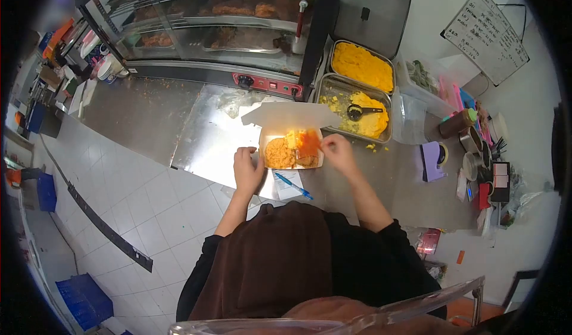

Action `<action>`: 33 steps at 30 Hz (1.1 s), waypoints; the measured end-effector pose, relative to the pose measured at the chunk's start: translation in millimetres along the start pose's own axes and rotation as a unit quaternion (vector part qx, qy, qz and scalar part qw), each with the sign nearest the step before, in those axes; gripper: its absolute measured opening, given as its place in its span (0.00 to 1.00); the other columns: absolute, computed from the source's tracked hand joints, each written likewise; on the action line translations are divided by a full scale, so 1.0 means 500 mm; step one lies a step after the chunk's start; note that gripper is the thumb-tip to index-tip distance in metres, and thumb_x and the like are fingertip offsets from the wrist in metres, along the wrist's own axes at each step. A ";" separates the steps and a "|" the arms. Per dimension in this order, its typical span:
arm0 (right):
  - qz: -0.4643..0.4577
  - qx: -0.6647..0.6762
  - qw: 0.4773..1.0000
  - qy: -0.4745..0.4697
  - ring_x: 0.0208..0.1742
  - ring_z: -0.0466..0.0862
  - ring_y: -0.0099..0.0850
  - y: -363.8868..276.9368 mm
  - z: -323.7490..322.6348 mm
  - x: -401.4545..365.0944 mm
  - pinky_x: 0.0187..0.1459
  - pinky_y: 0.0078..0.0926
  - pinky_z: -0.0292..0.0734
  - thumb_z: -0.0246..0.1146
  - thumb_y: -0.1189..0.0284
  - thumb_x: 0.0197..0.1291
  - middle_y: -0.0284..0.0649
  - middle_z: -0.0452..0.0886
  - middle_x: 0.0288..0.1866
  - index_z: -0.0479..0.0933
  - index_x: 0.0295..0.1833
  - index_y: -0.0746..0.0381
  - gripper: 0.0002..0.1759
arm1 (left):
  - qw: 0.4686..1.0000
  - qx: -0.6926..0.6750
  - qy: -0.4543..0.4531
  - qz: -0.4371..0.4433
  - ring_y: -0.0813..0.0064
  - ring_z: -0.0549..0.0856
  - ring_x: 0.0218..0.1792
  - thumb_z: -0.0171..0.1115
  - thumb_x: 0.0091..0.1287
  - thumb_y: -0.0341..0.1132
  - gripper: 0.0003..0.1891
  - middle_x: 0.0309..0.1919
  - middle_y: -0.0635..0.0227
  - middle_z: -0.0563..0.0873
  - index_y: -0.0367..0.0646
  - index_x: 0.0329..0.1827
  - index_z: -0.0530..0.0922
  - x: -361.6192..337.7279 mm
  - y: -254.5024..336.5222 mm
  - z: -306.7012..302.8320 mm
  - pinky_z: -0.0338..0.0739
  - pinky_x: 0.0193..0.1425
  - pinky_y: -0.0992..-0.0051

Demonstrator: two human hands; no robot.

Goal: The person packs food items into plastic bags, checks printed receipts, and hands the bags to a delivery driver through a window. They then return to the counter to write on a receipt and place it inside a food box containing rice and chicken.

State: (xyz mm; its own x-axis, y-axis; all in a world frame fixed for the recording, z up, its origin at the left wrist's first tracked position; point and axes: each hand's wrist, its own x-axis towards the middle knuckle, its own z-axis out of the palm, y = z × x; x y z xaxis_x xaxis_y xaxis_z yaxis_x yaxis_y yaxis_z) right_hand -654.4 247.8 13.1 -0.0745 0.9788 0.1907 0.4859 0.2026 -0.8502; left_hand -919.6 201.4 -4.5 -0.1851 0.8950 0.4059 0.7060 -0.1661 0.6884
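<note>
A stainless-steel counter (149, 114) runs along the front of a glass-fronted heated display cabinet (226, 19) with browned food on its shelves, above a white tiled floor. Near the counter's front edge, directly before the person, a white foam takeaway box (293, 168) lies open with its hinged lid (286, 115) thrown back toward the cabinet, so the inside is clear to reach. It holds a mound of orange-brown rice on the left and a piece coated in red-orange sauce on the right. The left hand (248, 169) lies against the box's left wall with loose fingers, not closed round anything, probably bracing the light box against sliding on the smooth metal. The right hand (337, 151) has its fingertips at the right rim, beside the sauced piece. The view is too small to tell whether they pinch food, a utensil or nothing. Just in front of the box, a blue pen (293, 185) rests across a white paper slip (280, 193), close by both hands. Beyond the right hand, two rectangular metal trays (322, 87) of yellow rice sit within arm's reach, the nearer holding a black scoop (360, 111).
</note>
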 end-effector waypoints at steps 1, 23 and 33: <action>0.061 0.071 0.995 -0.015 0.26 0.76 0.26 0.005 -0.019 -0.001 0.30 0.24 0.73 0.59 0.73 0.56 0.34 0.77 0.28 0.75 0.32 0.65 0.05 | 1.000 -0.002 0.000 0.000 0.59 0.76 0.39 0.63 0.54 0.31 0.09 0.36 0.58 0.77 0.37 0.35 0.77 0.002 0.003 0.002 0.71 0.44 0.64; 0.250 0.473 0.845 0.004 0.36 0.79 0.23 0.016 -0.178 -0.130 0.43 0.28 0.77 0.54 0.73 0.62 0.32 0.78 0.35 0.73 0.38 0.62 0.04 | 0.988 0.058 -0.128 0.059 0.63 0.77 0.41 0.65 0.53 0.35 0.06 0.34 0.65 0.78 0.43 0.30 0.83 0.118 0.163 0.096 0.71 0.47 0.65; 0.260 0.460 0.847 0.058 0.40 0.81 0.26 0.049 -0.203 -0.166 0.46 0.29 0.77 0.55 0.73 0.63 0.35 0.80 0.38 0.73 0.40 0.63 0.05 | 0.946 -0.282 -0.099 -0.123 0.81 0.82 0.32 0.59 0.63 0.27 0.04 0.32 0.67 0.85 0.35 0.37 0.80 0.105 0.105 -0.025 0.75 0.40 0.81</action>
State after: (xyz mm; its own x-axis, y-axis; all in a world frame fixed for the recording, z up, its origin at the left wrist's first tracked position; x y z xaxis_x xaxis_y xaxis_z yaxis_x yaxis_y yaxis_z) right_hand -548.1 168.8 26.1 0.0530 0.9444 -0.3246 -0.4613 -0.2652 -0.8467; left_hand -900.7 234.4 60.3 -0.1250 0.9860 0.1100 0.1707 -0.0878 0.9814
